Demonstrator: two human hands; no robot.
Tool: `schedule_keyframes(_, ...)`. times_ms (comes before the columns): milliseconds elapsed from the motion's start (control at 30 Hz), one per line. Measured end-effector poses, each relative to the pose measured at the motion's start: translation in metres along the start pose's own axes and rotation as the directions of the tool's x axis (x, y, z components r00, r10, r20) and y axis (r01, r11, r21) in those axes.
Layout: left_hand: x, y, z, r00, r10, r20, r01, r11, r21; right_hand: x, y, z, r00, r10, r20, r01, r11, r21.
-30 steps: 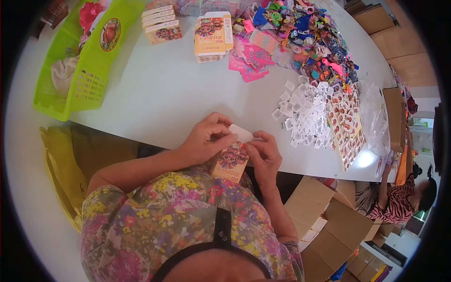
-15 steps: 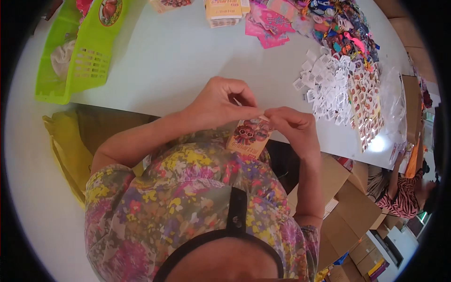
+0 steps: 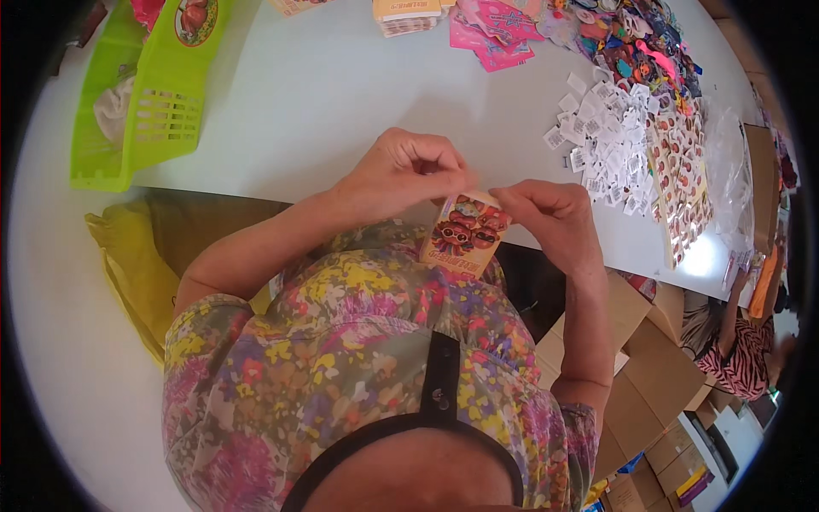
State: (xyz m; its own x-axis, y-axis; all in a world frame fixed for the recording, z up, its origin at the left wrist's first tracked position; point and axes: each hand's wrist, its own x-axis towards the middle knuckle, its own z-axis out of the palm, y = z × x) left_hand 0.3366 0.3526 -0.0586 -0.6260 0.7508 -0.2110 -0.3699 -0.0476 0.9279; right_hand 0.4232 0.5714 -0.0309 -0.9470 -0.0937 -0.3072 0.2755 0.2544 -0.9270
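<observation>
A small yellow-orange cardboard box [image 3: 467,237] with cartoon characters on its face is held upright near my chest, at the table's front edge. My left hand [image 3: 405,175] is closed at the box's upper left corner, thumb and forefinger pinched together there. At the upper right corner, my right hand [image 3: 559,222] grips the box between thumb and curled fingers. The box's top edge is partly covered by my fingertips, so I cannot make out whether its flap is folded in.
On the white table [image 3: 299,102] stand a green plastic basket [image 3: 162,162] at left and a stack of boxes [image 3: 408,19] at the back. Pink packets [image 3: 495,34], colourful trinkets [image 3: 631,51], white tags [image 3: 610,141] and sticker sheets [image 3: 678,179] lie right. A person [image 3: 738,358] sits far right.
The box has turned more face-up and shifted slightly right with my right hand. My left fingertips have drawn a little apart from my right ones along its top edge.
</observation>
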Motion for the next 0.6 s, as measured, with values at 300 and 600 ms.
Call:
schedule_keyframes(300, -0.009, -0.010, -0.009, 0.982, 0.109, 0.152, -0.114, 0.993, 0.021, -0.028, 0.018, 0.016, 0.977, -0.095, -0.192, 0.130, 0.976, 0.177)
schedule_keyframes(600, 0.019, -0.023, -0.010, 0.842, 0.533, -0.086, -0.518, 0.842, 0.150, 0.053, -0.003, 0.026, 0.984, 0.175, -0.039, -0.114, 0.783, 0.612)
